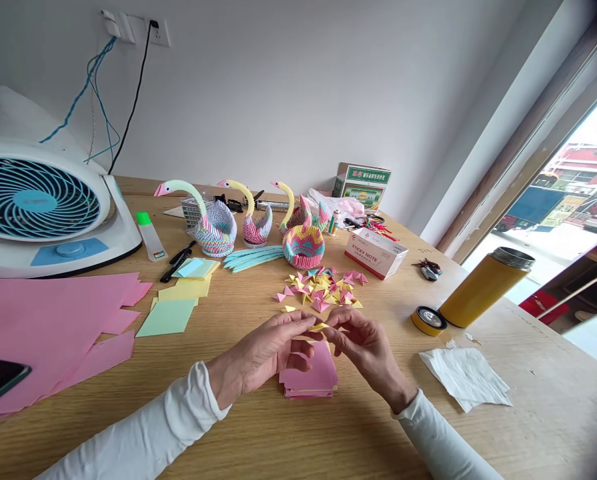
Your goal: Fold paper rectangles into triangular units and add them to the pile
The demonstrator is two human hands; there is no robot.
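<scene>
Between my two hands is a small folded yellow paper piece (pixel 319 327), pinched from both sides. My left hand (pixel 271 347) grips its left end with thumb and forefinger, the other fingers curled below. On the other side, my right hand (pixel 361 343) pinches the right end. Under the hands lies a stack of pink paper slips (pixel 311 373) with some yellow edges showing. Just beyond them is a loose heap of folded paper triangles (pixel 323 288) in pink, yellow and blue.
Paper swans (pixel 215 227), a round paper basket (pixel 303 247) and a sticky note box (pixel 375 253) stand behind. To the left are pink sheets (pixel 53 327), green paper (pixel 167 317) and a fan (pixel 53 207). A yellow flask (pixel 485 287) and a tissue (pixel 465 377) are right.
</scene>
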